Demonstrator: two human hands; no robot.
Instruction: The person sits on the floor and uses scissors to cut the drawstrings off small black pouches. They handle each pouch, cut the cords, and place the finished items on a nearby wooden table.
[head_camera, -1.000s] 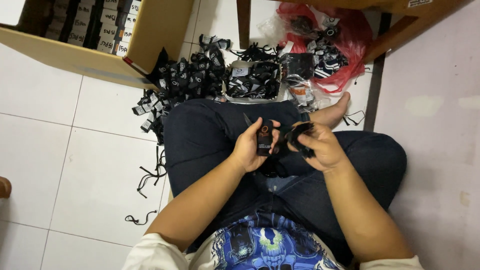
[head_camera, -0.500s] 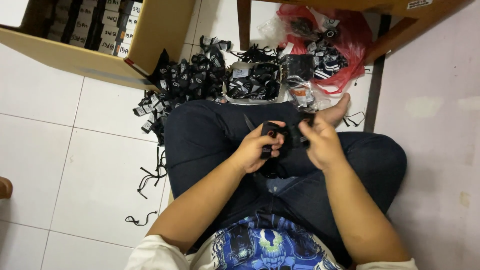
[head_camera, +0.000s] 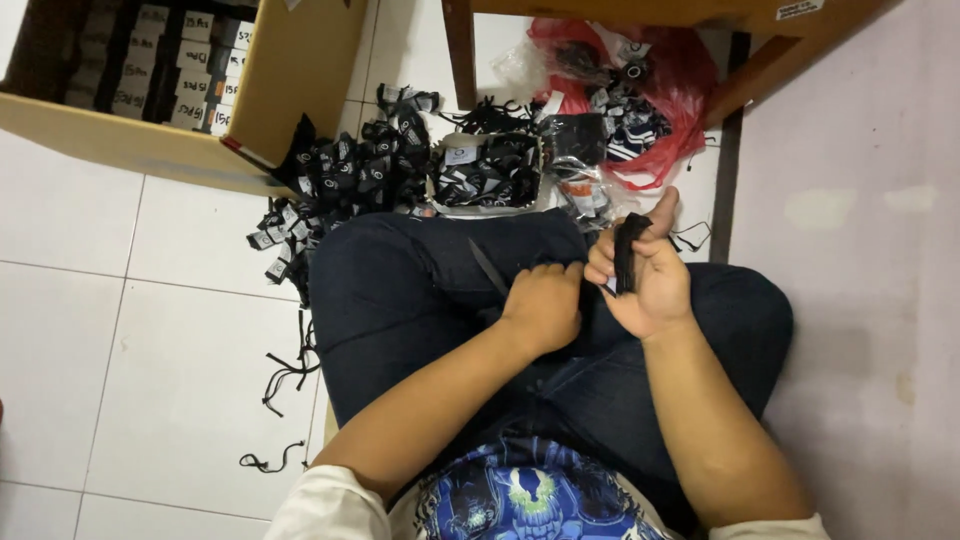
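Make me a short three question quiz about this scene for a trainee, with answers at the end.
1. True or false: the right hand grips a folded black strap.
2. Which lies nearest the cardboard box? A. the pile of black tagged items B. the red plastic bag C. the wooden table leg
3. What does the left hand rest on?

Key:
1. True
2. A
3. The lap, on the dark jeans, fingers curled beside the right hand; whether it holds anything cannot be told.
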